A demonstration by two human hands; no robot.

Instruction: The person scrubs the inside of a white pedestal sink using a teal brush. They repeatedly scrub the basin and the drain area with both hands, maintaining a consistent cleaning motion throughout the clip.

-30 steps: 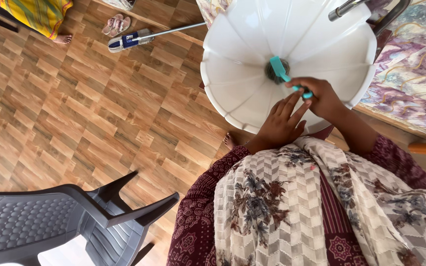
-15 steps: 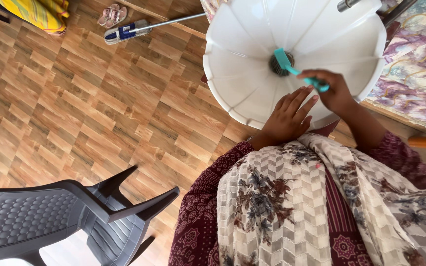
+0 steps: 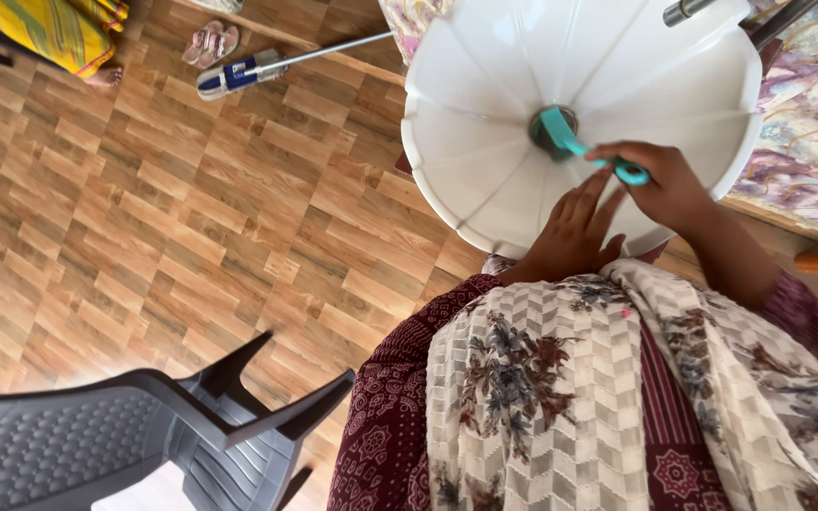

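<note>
In the upper left of the frame a blue and white tool head [image 3: 229,76] with a thin metal handle lies on the wooden floor [image 3: 144,227]; a white label band goes around it, and the print is too small to tell. Beside it, higher, lies 1 pair of pink sandals [image 3: 208,43].

The right hand [image 3: 660,185] has its grip clenched on the handle of a teal brush [image 3: 579,147]. The brush head rests at the dark drain hole in the middle of the white basin [image 3: 485,104], in the upper centre of the frame. The left hand [image 3: 570,237] has its grip released: the fingers are flat and spread against the inner wall of the basin, near its lower rim, just beside the right hand. It holds nothing.

The basin rim is scalloped and stands just above the person's patterned scarf [image 3: 570,397]. At the left there is wide open floor. A dark grey plastic chair [image 3: 144,426] fills the lower left corner, well apart from both hands.
</note>
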